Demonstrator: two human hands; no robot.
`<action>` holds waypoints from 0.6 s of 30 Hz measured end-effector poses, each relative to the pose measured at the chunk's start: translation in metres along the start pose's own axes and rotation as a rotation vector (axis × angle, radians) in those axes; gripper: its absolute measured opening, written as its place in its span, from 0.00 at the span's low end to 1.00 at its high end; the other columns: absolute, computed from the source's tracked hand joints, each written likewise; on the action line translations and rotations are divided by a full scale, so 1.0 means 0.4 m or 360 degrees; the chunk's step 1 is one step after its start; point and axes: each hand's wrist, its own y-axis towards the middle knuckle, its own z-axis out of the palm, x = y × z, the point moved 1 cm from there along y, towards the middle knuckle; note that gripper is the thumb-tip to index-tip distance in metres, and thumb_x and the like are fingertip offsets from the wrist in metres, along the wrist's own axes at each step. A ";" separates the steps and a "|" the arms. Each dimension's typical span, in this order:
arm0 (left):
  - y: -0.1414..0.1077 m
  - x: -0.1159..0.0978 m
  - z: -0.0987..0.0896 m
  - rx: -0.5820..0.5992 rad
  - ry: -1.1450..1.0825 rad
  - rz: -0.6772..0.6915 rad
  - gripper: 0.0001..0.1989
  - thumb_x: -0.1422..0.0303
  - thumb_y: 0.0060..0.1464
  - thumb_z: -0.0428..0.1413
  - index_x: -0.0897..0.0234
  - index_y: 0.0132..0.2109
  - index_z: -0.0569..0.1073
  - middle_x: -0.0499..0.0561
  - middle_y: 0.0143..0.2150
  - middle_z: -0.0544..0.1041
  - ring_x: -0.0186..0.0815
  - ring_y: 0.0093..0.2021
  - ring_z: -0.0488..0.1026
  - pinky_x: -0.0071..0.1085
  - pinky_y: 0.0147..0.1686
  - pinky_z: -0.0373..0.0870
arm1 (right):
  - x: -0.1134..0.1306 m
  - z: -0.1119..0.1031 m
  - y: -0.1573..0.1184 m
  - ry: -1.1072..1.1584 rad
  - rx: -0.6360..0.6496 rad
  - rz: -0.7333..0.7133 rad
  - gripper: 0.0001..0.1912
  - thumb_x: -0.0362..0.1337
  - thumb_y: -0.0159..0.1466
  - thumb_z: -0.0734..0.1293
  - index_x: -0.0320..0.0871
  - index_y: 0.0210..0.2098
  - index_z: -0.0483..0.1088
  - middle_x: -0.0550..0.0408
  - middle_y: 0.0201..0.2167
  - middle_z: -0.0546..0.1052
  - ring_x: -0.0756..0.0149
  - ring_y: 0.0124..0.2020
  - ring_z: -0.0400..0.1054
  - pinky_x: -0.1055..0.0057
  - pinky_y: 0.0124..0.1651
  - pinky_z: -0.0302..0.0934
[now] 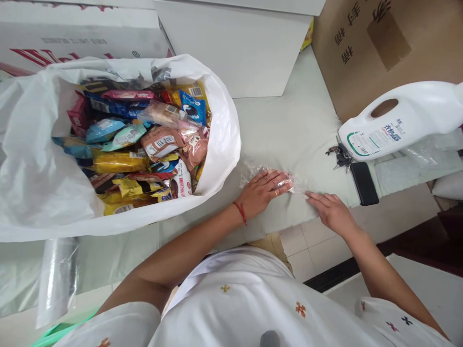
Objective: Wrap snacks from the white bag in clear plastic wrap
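Note:
My left hand [261,189] lies flat, fingers stretched out, on a clear plastic packet [285,181] on the covered table. The contents are mostly under the palm, and I cannot make them out. At the packet's right end, my right hand [331,208] has its fingertips close together on the thin clear plastic; the thumb side is partly hidden. To the left stands a large white plastic bag [226,130], its mouth spread wide, full of wrapped snacks [123,161] in many colours.
A white detergent bottle [408,120] lies on its side at the right, with keys [340,156] and a black phone [364,183] near it. Behind are a brown carton [427,58] and white boxes [235,43]. A clear plastic roll [58,279] hangs over the table's front edge.

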 end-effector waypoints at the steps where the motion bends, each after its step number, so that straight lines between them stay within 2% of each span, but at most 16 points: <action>1: 0.002 -0.001 -0.001 0.0009 0.0005 -0.0007 0.29 0.79 0.69 0.46 0.52 0.72 0.65 0.48 0.75 0.63 0.38 0.75 0.58 0.43 0.72 0.55 | -0.019 -0.002 -0.017 0.0097 -0.0093 0.0106 0.21 0.26 0.69 0.59 0.48 0.54 0.76 0.50 0.60 0.78 0.56 0.46 0.73 0.55 0.48 0.66; 3: 0.005 -0.005 -0.001 0.0028 0.0007 -0.0017 0.29 0.79 0.68 0.46 0.53 0.71 0.66 0.48 0.75 0.63 0.39 0.75 0.58 0.44 0.72 0.55 | -0.048 -0.005 -0.020 0.0325 -0.0376 0.0413 0.18 0.31 0.71 0.60 0.50 0.53 0.76 0.51 0.54 0.81 0.56 0.47 0.73 0.55 0.51 0.67; 5: 0.006 -0.008 0.000 0.0037 -0.0011 -0.0021 0.29 0.80 0.68 0.47 0.54 0.71 0.66 0.49 0.75 0.63 0.40 0.75 0.58 0.45 0.72 0.55 | -0.060 -0.001 0.018 0.0541 -0.0606 0.0712 0.20 0.40 0.72 0.61 0.51 0.61 0.71 0.49 0.53 0.81 0.54 0.54 0.72 0.53 0.55 0.68; 7: 0.005 -0.010 0.001 0.0035 -0.0042 -0.0019 0.30 0.80 0.67 0.47 0.54 0.71 0.66 0.50 0.75 0.64 0.40 0.75 0.58 0.45 0.73 0.54 | -0.059 0.008 0.084 0.0679 -0.0616 0.0834 0.29 0.48 0.70 0.64 0.48 0.68 0.65 0.45 0.55 0.79 0.51 0.61 0.67 0.50 0.58 0.67; 9: 0.003 -0.009 0.001 0.0026 -0.0062 -0.0026 0.30 0.81 0.67 0.47 0.53 0.71 0.66 0.50 0.74 0.64 0.40 0.75 0.58 0.45 0.73 0.54 | -0.051 0.016 0.148 0.0779 -0.0438 0.0757 0.31 0.54 0.66 0.68 0.46 0.63 0.69 0.43 0.52 0.80 0.48 0.62 0.66 0.48 0.58 0.67; 11: 0.001 -0.007 0.002 0.0014 -0.0080 -0.0037 0.30 0.80 0.67 0.47 0.53 0.71 0.66 0.49 0.74 0.64 0.40 0.75 0.58 0.46 0.73 0.55 | -0.046 0.012 0.184 0.0876 -0.0252 0.0662 0.24 0.57 0.64 0.69 0.46 0.48 0.77 0.45 0.45 0.81 0.50 0.56 0.71 0.50 0.55 0.69; 13: -0.001 -0.007 0.003 -0.0002 -0.0103 -0.0046 0.30 0.80 0.67 0.47 0.52 0.71 0.66 0.50 0.74 0.64 0.40 0.75 0.58 0.47 0.73 0.55 | -0.042 -0.007 0.190 0.1031 -0.0211 0.0696 0.21 0.58 0.63 0.70 0.46 0.36 0.77 0.49 0.38 0.80 0.56 0.44 0.75 0.55 0.49 0.72; 15: 0.000 -0.012 0.007 -0.0015 -0.0121 -0.0044 0.30 0.81 0.67 0.47 0.53 0.71 0.66 0.50 0.74 0.64 0.39 0.75 0.58 0.47 0.73 0.55 | -0.030 -0.034 0.189 0.1279 -0.0309 0.0866 0.20 0.57 0.62 0.71 0.45 0.33 0.75 0.54 0.32 0.78 0.62 0.33 0.74 0.62 0.38 0.73; 18: 0.008 -0.023 0.017 -0.0004 -0.0158 -0.0071 0.30 0.81 0.67 0.46 0.54 0.70 0.67 0.52 0.74 0.64 0.41 0.76 0.57 0.49 0.73 0.54 | 0.033 -0.060 0.224 0.1673 -0.0408 0.1058 0.20 0.56 0.60 0.73 0.46 0.34 0.72 0.58 0.25 0.74 0.66 0.24 0.70 0.71 0.24 0.66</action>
